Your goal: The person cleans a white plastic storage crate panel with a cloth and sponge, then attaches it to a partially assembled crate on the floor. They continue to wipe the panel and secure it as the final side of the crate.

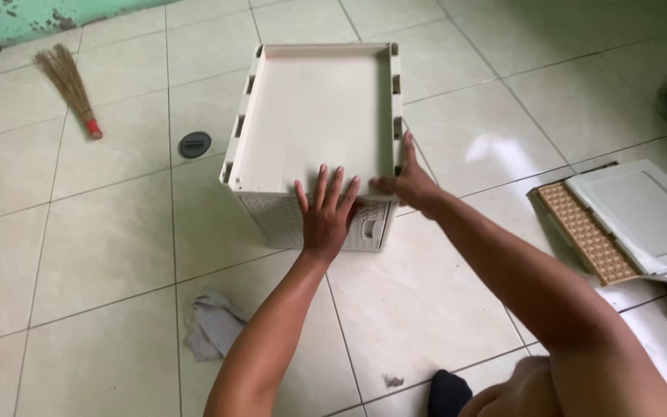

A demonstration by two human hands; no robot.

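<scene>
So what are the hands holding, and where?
The right hand grips the cream plastic cabinet at its near top corner rim; the left hand lies flat on its top.

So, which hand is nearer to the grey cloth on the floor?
Left. The left hand lies flat on the cabinet's top, above the cloth. The right hand grips the cabinet's right corner, farther away.

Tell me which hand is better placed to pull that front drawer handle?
Left, probably: the left hand lies flat at the cabinet top's front edge, above the drawer handle. The right hand grips the corner rim.
</scene>
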